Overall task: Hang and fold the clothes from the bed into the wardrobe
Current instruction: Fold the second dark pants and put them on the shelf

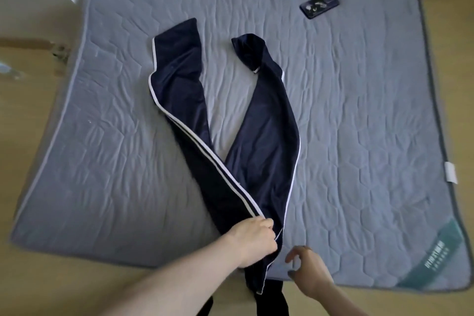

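The dark blue trousers lay spread in a V on the mattress — the left hand gripped their waist end, the right hand hovered beside, fingers loosely open.

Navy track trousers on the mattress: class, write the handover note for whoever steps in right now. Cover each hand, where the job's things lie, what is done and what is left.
Left hand: grips the waist end of the navy track trousers at the near edge of the mattress.
Right hand: open, hovering beside the waist, holding nothing.
Trousers: legs spread in a V across the mattress, right leg's cuff folded over, waist hanging off the near edge.
Phone: lies farther up the mattress, apart from the trousers.
Done: trousers laid out.
Left: bring the legs together, fold, put away. The wardrobe is out of view.
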Tool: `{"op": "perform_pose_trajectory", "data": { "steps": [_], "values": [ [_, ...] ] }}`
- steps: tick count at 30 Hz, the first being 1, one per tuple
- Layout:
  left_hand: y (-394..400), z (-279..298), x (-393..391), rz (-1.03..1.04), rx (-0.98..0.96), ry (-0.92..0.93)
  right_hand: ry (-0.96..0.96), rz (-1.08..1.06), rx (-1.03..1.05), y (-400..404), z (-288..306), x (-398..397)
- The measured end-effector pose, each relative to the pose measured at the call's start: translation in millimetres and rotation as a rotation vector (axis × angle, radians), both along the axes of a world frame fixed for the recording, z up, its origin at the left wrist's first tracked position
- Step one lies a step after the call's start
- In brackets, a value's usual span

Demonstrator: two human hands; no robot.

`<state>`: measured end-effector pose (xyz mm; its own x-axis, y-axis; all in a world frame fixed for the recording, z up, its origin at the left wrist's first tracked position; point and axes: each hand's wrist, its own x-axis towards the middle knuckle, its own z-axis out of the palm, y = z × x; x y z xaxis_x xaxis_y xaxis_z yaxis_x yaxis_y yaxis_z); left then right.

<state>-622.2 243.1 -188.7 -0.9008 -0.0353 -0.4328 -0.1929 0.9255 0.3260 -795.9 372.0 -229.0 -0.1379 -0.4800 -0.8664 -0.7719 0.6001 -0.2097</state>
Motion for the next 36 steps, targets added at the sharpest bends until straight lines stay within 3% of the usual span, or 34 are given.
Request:
{"op": "perform_pose_trajectory", "data": {
  "steps": [4,9,11,14,17,21,28,33,36],
  "values": [
    [35.9,-13.0,-45.6,-0.207,0.031,-0.128,0.096,-0.074,0.029,-2.1,-5.4,-45.9],
    [55.9,-50.5,-44.4,-0.177,0.104,-0.1,0.101,-0.168,0.021,-15.4,-16.1,-77.6],
    [46.5,-60.6,-25.9,-0.004,0.189,-0.021,0.074,-0.22,-0.009,-24.3,-20.8,-77.3],
    [6.1,-67.7,11.7,0.495,0.368,0.089,0.013,-0.279,-0.065,-43.5,-28.5,-63.2],
    [-60.9,-73.9,50.2,1.037,0.3,0.086,-0.066,-0.316,-0.095,-75.9,-31.7,-39.5],
    [-165.4,-86.9,86.9,1.484,0.156,-0.074,-0.114,-0.329,-0.21,-130.4,-37.8,-8.5],
    [-281.3,-106.8,72.1,1.721,0.198,0.067,-0.155,-0.408,-0.39,-211.3,-68.4,8.6],
    [-329.0,-138.5,39.7,1.861,0.33,0.233,-0.161,-0.401,-0.378,-235.4,-103.0,12.9],
    [-350.0,-162.8,37.4,1.959,0.296,0.289,-0.169,-0.377,-0.331,-236.6,-124.4,16.8]
  ]
}}
